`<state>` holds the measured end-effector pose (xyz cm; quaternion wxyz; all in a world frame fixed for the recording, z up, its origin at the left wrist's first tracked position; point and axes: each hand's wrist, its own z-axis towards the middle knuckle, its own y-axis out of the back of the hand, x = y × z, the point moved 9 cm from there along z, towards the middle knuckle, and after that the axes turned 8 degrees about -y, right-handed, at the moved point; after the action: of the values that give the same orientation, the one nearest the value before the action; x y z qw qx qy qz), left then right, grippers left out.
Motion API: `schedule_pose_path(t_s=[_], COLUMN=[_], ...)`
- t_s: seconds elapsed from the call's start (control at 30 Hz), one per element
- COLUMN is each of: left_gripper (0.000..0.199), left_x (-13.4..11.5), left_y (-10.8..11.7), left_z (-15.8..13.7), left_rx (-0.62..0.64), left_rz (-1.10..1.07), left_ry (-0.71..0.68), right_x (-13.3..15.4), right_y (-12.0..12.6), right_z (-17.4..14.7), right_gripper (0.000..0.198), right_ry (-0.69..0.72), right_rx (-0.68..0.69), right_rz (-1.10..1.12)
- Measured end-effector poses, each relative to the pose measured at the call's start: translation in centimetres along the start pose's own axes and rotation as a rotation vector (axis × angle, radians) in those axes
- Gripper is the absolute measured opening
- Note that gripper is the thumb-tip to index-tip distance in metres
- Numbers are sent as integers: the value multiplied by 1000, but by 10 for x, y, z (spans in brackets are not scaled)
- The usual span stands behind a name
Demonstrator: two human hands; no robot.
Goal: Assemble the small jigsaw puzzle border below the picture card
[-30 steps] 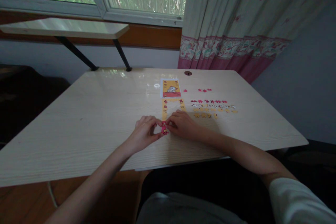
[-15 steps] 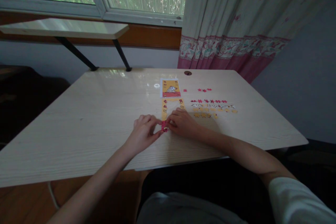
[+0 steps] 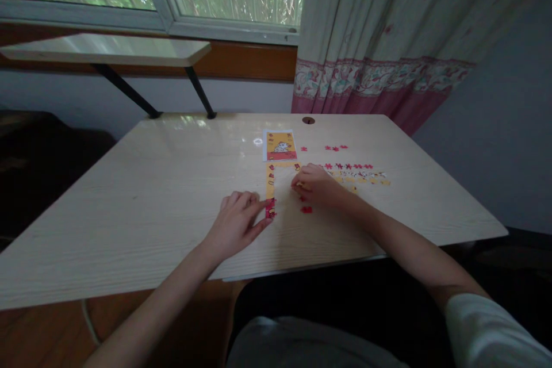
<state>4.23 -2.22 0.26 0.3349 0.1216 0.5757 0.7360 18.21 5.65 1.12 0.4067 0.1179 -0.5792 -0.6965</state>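
A partly joined jigsaw puzzle (image 3: pixel 270 184) lies on the table, with a yellow left side, a strip along the top and red pieces at its lower left corner. My left hand (image 3: pixel 239 219) rests beside that corner, thumb and forefinger apart, their tips touching the red pieces (image 3: pixel 270 207). Over the puzzle's right side is my right hand (image 3: pixel 321 185), its fingers bent together; what they hold, if anything, is too small to make out. Just below it lie loose red puzzle pieces (image 3: pixel 306 210). A picture card (image 3: pixel 280 145) showing a white animal on yellow and red sits behind the puzzle.
Rows of loose red, white and yellow puzzle pieces (image 3: pixel 360 174) lie to the right, partly behind my right hand. Several red pieces (image 3: pixel 335 148) are farther back. A raised shelf (image 3: pixel 129 50) on black supports stands at the back left, and a curtain (image 3: pixel 366 80) hangs behind the table.
My right hand has left the red corner and moved right and away from me, uncovering red pieces on the table. My left hand stays at the corner with its fingers slightly shifted.
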Motion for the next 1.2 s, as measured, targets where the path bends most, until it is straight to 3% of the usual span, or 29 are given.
schedule_pose_path(t_s=[0.37, 0.63, 1.2], left_gripper=[38, 37, 32], left_x=[-6, 3, 8], left_y=[-2, -3, -4], left_z=[-1, 1, 5], left_rx=[35, 24, 22], left_rz=[127, 83, 143], left_ry=[-50, 23, 67], right_x=[-32, -38, -34], right_y=[12, 11, 0], right_z=[3, -5, -5], right_gripper=[14, 38, 25], right_ry=[-36, -43, -39], right_rx=[112, 194, 252], right_rz=[-45, -17, -32])
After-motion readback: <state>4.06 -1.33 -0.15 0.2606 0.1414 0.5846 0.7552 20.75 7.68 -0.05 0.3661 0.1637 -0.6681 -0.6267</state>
